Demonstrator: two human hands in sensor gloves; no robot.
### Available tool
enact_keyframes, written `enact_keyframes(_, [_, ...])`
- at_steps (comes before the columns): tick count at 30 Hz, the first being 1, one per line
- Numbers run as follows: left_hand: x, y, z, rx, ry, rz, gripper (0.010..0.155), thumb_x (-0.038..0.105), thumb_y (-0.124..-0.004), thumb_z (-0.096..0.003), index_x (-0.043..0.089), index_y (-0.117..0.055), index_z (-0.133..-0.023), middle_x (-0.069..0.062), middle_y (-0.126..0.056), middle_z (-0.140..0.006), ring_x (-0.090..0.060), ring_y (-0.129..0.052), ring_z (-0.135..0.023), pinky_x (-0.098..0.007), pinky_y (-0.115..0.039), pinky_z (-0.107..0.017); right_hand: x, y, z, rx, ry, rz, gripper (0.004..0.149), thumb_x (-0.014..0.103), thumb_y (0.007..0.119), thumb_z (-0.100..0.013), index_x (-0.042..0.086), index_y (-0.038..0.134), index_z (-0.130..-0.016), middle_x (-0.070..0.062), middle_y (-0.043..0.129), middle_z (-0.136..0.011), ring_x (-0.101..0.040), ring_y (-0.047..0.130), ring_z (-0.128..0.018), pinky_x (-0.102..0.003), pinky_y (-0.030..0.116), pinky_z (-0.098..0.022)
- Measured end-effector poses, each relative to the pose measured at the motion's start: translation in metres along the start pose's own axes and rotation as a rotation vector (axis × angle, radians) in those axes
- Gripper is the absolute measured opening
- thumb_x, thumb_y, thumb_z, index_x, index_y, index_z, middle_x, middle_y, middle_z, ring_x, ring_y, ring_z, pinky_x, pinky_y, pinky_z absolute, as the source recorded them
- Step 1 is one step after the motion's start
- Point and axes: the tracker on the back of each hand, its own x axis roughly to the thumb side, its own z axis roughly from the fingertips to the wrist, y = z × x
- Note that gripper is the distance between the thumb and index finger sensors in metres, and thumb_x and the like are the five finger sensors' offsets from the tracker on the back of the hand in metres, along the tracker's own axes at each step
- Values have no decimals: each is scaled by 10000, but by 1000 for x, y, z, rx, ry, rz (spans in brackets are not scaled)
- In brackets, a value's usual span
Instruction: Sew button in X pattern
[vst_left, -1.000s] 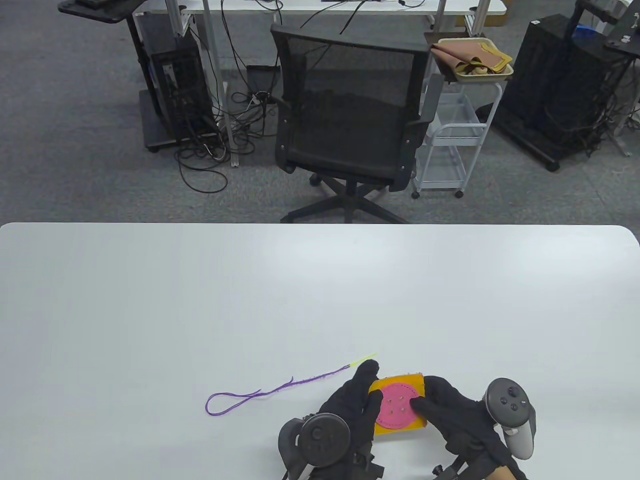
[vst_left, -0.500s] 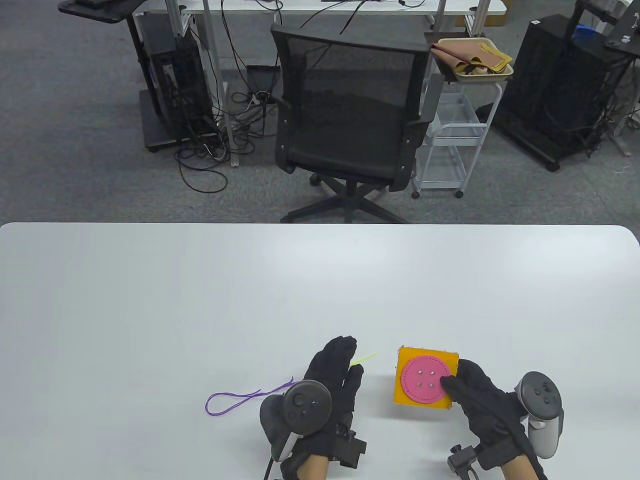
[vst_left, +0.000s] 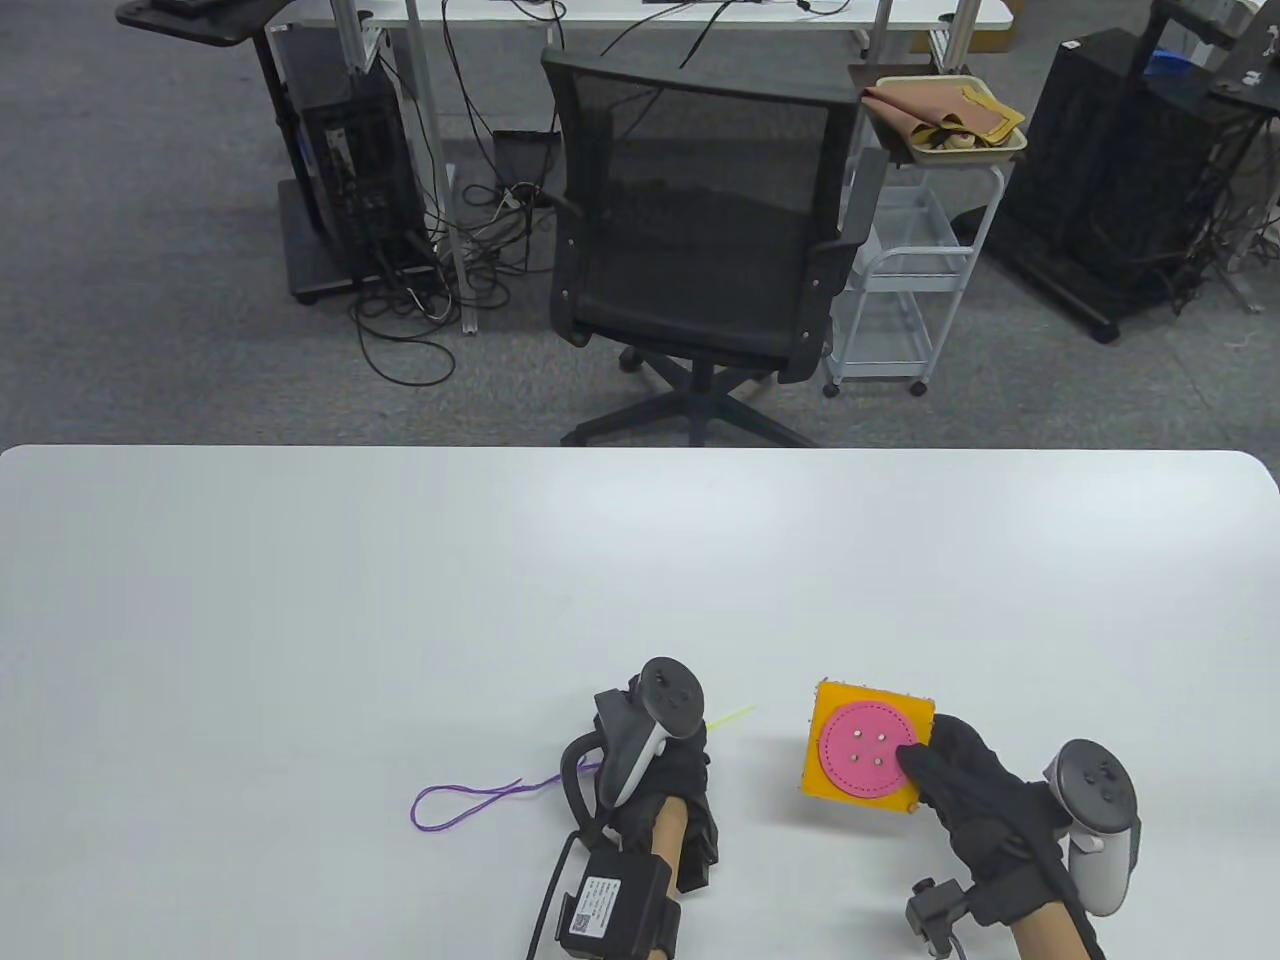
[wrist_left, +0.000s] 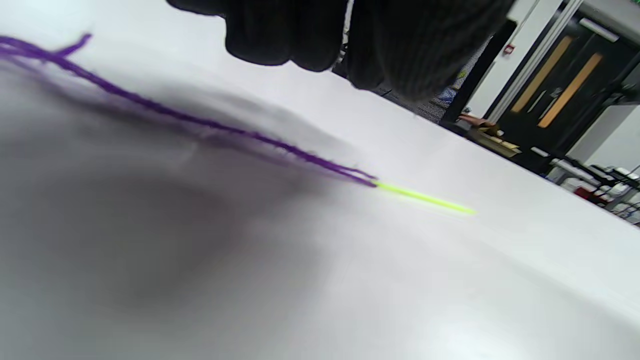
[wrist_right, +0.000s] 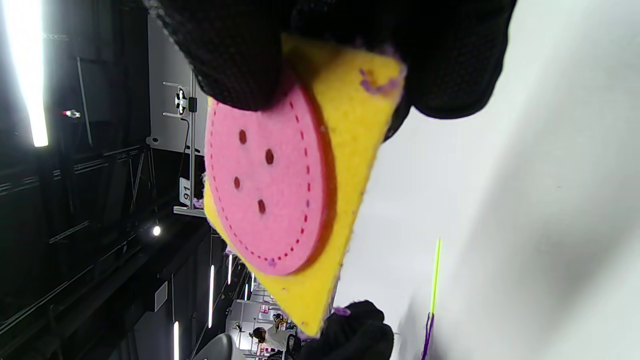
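A yellow felt square with a pink four-hole felt button on it is held tilted, just above the table. My right hand pinches its near right corner, as the right wrist view shows. A yellow-green needle with purple thread lies on the table to the left. My left hand hovers over the thread close to the needle's eye. In the left wrist view its fingertips hang just above the thread and needle, holding nothing.
The white table stretches far behind and to both sides. A black office chair and a white cart stand on the floor beyond its far edge.
My left hand let go of the felt square and moved left over the needle's thread, turning on its side. My right hand carried the felt square right and a little away.
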Motion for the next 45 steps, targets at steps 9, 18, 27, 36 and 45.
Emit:
enact_keyframes(9, [-2, -15, -10, -83, 35, 20, 547, 333, -805, -490, 234, -690, -1015, -126, -529, -1144, -450, -519, -1055, -597, -385, -744, -2, 1, -1, 7, 7, 11, 418, 316, 739, -517, 212, 646, -911, -87, 839, -812, -222, 870, -679, -496, 727, -645])
enact_keyframes(18, [2, -25, -12, -148, 82, 13, 595, 334, -801, -495, 219, -591, -1040, -130, -398, -1153, -464, -354, -1070, -614, -286, -732, -1, 2, -1, 1, 7, 28, 418, 317, 739, -517, 213, 646, -911, -86, 838, -814, -223, 871, -680, -496, 728, -644])
enact_keyframes(27, [3, -25, -13, -95, 93, -37, 525, 329, -830, -473, 224, -665, -960, -122, -411, -1140, -459, -388, -1063, -621, -308, -737, 0, 5, 0, -13, 9, 63, 418, 318, 739, -516, 214, 647, -910, -86, 839, -812, -221, 871, -681, -495, 728, -645])
enact_keyframes(36, [2, -24, -12, -47, 84, -90, 339, 333, -839, -462, 259, -800, -791, -128, -546, -1058, -438, -495, -1017, -637, -402, -718, 0, 6, 1, -12, 19, 55, 418, 317, 739, -517, 212, 647, -910, -87, 840, -811, -222, 871, -680, -495, 727, -646])
enact_keyframes(45, [-2, -19, -11, -137, 44, -12, 347, 304, -782, -494, 213, -759, -828, -154, -551, -1031, -441, -474, -994, -647, -375, -702, 0, 4, 0, -16, 26, 48, 417, 318, 738, -517, 213, 646, -911, -85, 839, -813, -221, 870, -681, -495, 727, -646])
